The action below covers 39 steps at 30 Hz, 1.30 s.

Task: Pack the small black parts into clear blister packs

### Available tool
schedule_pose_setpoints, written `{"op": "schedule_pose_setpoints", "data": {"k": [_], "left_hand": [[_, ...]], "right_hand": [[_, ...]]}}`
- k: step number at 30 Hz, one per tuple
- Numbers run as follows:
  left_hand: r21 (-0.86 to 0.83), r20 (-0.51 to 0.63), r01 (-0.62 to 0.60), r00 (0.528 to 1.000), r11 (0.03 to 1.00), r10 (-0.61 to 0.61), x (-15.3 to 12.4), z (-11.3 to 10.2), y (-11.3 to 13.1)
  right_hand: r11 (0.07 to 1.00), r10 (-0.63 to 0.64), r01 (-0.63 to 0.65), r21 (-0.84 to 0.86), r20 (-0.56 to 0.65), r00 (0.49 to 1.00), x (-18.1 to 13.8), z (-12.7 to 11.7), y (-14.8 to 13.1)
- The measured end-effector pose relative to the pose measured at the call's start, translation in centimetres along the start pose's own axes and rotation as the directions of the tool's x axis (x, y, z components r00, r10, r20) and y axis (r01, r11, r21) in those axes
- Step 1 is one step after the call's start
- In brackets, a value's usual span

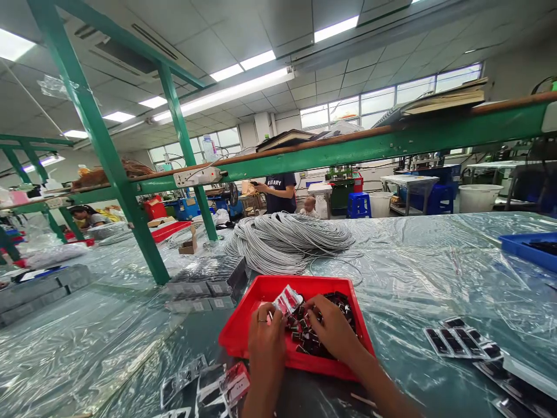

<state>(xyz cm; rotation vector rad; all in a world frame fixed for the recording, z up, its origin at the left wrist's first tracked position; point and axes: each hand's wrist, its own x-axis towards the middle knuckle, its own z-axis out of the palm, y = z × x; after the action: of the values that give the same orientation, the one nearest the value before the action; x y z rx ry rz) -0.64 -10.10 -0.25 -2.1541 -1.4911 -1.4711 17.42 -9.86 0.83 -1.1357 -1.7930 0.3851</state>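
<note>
A red plastic bin (243, 296) stands before me on the film-covered table, holding many small black parts (300, 337) with shiny metal bits. My left hand (266, 334), ringed on one finger, reaches over its left side. Its bent fingers close on the near edge of a clear blister tray (288, 299), tilted above the bin; some pockets look unfilled. Over the parts, my right hand (333, 326) has thumb and fingers curled in toward each other. Whatever lies between those fingertips is too small to make out.
Behind the bin lies a large coil of grey cable (289, 241). Grey boxes (204, 284) are stacked at left. Blister packs lie at front left (213, 389) and right (461, 339). A blue tray (528, 249) sits far right. A green shelf frame (326, 159) spans above; a person (281, 194) stands beyond.
</note>
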Motion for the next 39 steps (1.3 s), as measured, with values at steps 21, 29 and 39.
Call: {"op": "schedule_pose_setpoints", "data": {"k": [21,29,39], "left_hand": [[-0.66,0.53,0.671,0.735,0.339,-0.423,0.2,-1.3,0.6],[-0.576,0.571,0.686,0.727,0.445,-0.381,0.9,-2.6,0.8],[-0.653,0.588,0.659,0.751,0.373,-0.299,0.7,-2.2,1.5]], "right_hand": [[0.881,0.124,-0.165,0.443,0.12,0.985,-0.1,1.2,-1.5],[0.956,-0.019,0.005,0.294,0.044,0.999,-0.4,1.4,-2.5],[0.53,0.127,-0.35,0.773,0.335,0.934,-0.1,1.8,-1.1]]}}
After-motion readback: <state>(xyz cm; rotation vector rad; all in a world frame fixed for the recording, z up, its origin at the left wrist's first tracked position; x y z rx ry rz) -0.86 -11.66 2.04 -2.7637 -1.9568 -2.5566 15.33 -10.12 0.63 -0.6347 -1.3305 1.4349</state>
